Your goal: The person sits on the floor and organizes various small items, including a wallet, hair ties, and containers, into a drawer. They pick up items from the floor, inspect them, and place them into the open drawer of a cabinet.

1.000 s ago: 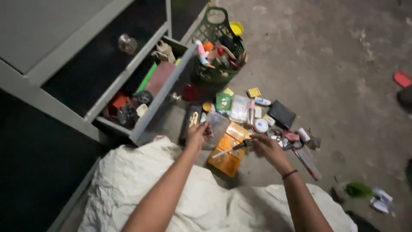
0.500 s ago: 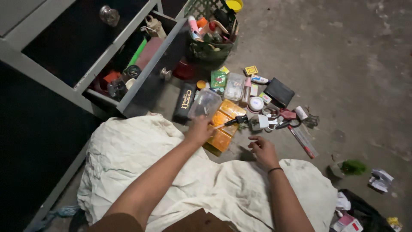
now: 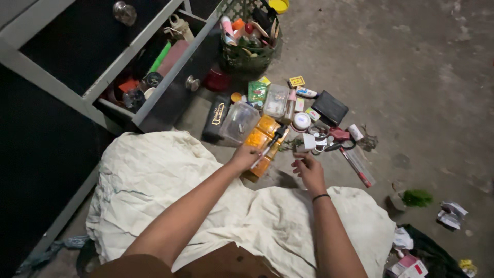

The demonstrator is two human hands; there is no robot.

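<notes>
Since half second ago: left hand (image 3: pixel 246 156) pulled back from clear plastic container (image 3: pixel 239 122), now closed on dropper (image 3: pixel 270 145), probably pinched by white stem. Dropper lies across orange box (image 3: pixel 262 145), black tip pointing away. Right hand (image 3: pixel 307 168) just beside, fingers loosely open, empty. Open drawer (image 3: pixel 170 77) well left.

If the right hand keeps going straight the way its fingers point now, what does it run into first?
Probably the small white square object on the floor just beyond the right hand, at the near edge of the clutter pile, with the round white jar farther on. Depth is hard to judge from this one view.
</notes>
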